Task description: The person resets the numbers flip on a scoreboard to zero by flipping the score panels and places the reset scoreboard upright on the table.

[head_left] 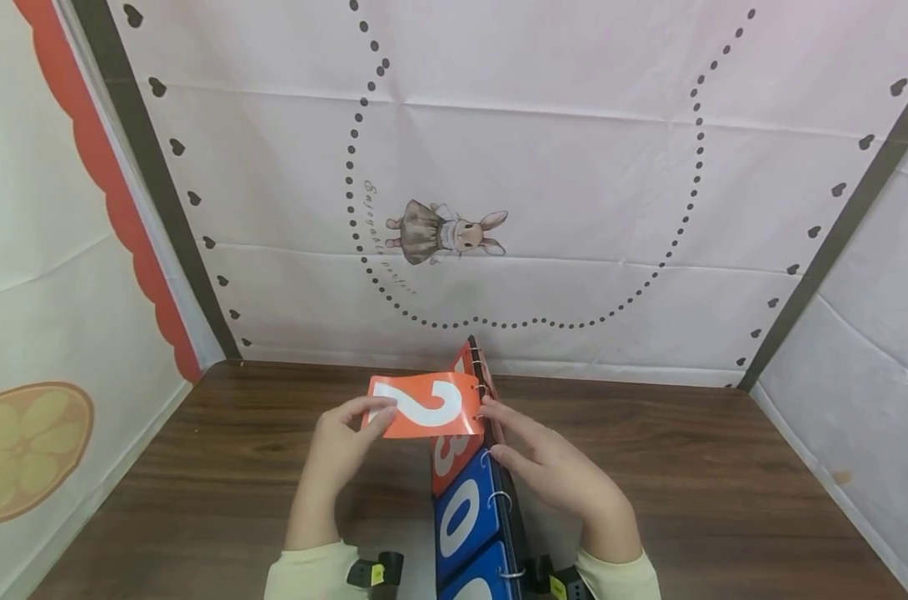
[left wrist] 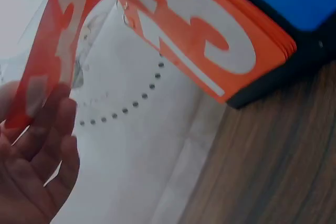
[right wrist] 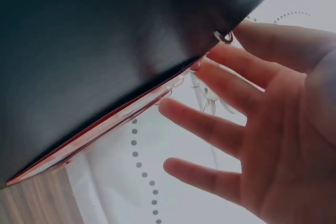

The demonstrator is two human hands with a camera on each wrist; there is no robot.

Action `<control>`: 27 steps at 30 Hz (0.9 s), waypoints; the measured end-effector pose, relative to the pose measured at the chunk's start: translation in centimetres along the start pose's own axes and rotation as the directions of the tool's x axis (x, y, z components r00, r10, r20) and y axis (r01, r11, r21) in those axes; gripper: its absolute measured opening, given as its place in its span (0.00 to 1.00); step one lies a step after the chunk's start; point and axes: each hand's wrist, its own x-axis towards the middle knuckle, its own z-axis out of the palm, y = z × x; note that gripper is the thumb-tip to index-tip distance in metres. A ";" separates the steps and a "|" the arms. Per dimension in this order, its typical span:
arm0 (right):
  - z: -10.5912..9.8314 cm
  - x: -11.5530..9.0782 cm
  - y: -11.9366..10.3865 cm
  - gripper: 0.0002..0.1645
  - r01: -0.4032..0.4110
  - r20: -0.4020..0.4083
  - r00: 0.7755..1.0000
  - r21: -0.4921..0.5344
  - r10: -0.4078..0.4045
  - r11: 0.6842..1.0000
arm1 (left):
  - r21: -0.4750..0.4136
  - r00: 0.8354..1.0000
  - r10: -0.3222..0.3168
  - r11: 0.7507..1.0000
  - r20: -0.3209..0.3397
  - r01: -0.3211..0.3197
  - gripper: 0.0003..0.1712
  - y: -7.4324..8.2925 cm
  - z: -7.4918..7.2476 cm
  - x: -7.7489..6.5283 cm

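Observation:
An orange card (head_left: 427,404) with a white 2 hangs by one edge from the rings of a black flip stand (head_left: 508,508). My left hand (head_left: 341,442) pinches the card's free end between thumb and fingers; the left wrist view shows the card (left wrist: 58,40) bent upward. Under it on the stand lies another orange card (left wrist: 210,35) with a white 3. Blue cards with white 0s (head_left: 461,517) hang nearer to me. My right hand (head_left: 555,462), fingers straight and spread, has its fingertips at the ringed top edge, beside the stand's black back (right wrist: 94,45).
The stand is on a dark brown wooden table (head_left: 694,492). Behind it rises a white cloth (head_left: 574,192) with dotted lines and a printed rabbit (head_left: 446,233). Cloth panels also close off the left side (head_left: 42,292) and right side (head_left: 866,333).

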 end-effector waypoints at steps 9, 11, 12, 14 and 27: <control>-0.1 0.0 0.8 0.30 -0.137 -0.032 0.990 0.039 0.138 0.990 | 0.079 0.985 -0.101 0.993 0.143 0.091 0.26 -2.2 0.8 0.5; 0.0 0.1 0.8 0.29 -0.148 -0.015 0.989 0.033 0.148 0.988 | 0.084 0.976 -0.121 0.991 0.182 0.107 0.24 -2.5 1.1 0.6; 0.0 0.1 0.9 0.29 -0.153 -0.007 0.988 0.020 0.154 0.988 | 0.084 0.970 -0.129 0.990 0.205 0.114 0.24 -2.6 1.2 0.6; 0.1 0.2 1.0 0.29 -0.164 0.002 0.987 -0.002 0.164 0.987 | 0.075 0.956 -0.144 0.989 0.257 0.129 0.22 -2.8 1.5 0.7; 0.4 0.5 1.3 0.36 -0.180 0.003 0.984 -0.035 0.180 0.983 | 0.039 0.873 -0.102 0.995 0.477 0.095 0.23 -3.9 3.4 0.9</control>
